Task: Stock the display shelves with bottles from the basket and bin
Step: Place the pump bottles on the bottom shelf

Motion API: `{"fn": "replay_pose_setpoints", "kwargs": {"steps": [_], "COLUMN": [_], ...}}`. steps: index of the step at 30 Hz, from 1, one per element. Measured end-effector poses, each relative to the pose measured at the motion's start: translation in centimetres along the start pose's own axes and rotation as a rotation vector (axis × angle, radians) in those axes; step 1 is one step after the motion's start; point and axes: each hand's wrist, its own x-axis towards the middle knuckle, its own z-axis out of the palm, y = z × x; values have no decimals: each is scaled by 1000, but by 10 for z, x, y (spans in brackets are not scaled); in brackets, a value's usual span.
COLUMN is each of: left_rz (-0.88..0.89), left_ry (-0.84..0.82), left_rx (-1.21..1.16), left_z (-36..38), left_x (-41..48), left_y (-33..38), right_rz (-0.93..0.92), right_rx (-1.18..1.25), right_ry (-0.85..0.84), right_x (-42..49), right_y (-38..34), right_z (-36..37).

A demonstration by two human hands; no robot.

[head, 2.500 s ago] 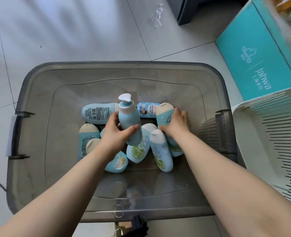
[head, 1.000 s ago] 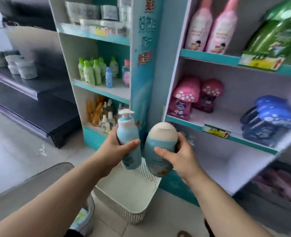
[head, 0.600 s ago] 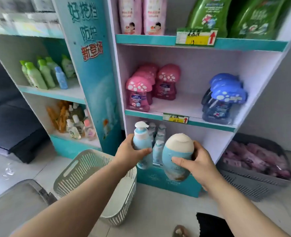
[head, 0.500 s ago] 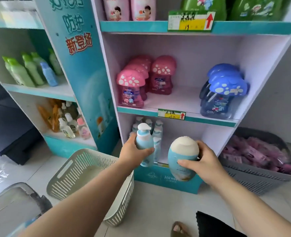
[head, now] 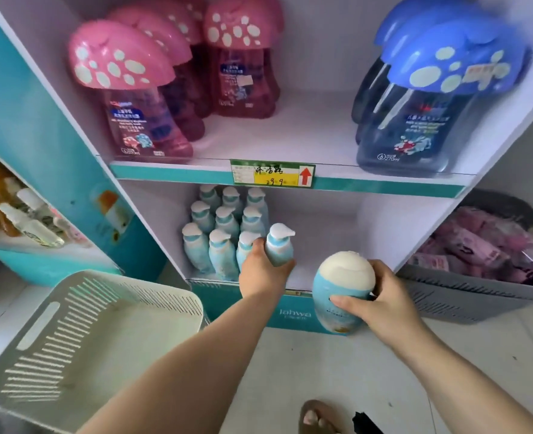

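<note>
The pump bottle (head: 279,245) is gripped round its body by the left hand (head: 260,274) and has been carried into the bottom shelf (head: 321,242), where it is held upright just beside the right end of the block of matching pump bottles (head: 223,249) already standing there; whether its base is resting on the shelf board cannot be told, since the hand covers it. Half a second ago it was held in front of the shelf edge, so the placing step is judged to be nearly done, with only the release left. The oval bottle (head: 342,292) is clasped in the right hand (head: 381,305), fingers curled round its side, and is held lower, outside the shelf front, with bare shelf space behind it. Nearby, a white basket (head: 102,324) stands on the floor to the left. Pink mushroom-capped bottles (head: 134,98) and blue ones (head: 431,98) are ranged on the shelf above.
</note>
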Motion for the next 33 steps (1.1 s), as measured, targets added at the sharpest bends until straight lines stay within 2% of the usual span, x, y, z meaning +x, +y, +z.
{"fn": "replay_pose_setpoints", "kwargs": {"steps": [9,21,25,28,31,33], "left_rz": [-39,125,163,171,246,203], "left_ry": [-7,-12,9,-116,-311,-354], "left_rx": [19,82,86,20,43,-66], "left_z": [39,21,8,4,8,8], "left_x": [13,13,15,13,8,6], "left_y": [-18,-29,-31,-33,-32,-33], "right_rz": [11,-72,-30,-9,0,0], "right_rx": [10,-11,-69,-55,-8,39], "right_ry": [6,143,179,135,14,-97], "right_x": [17,74,93,96,88,81], "right_y": [32,33,30,31,29,26], "right_z": [7,33,37,37,43,50]}}
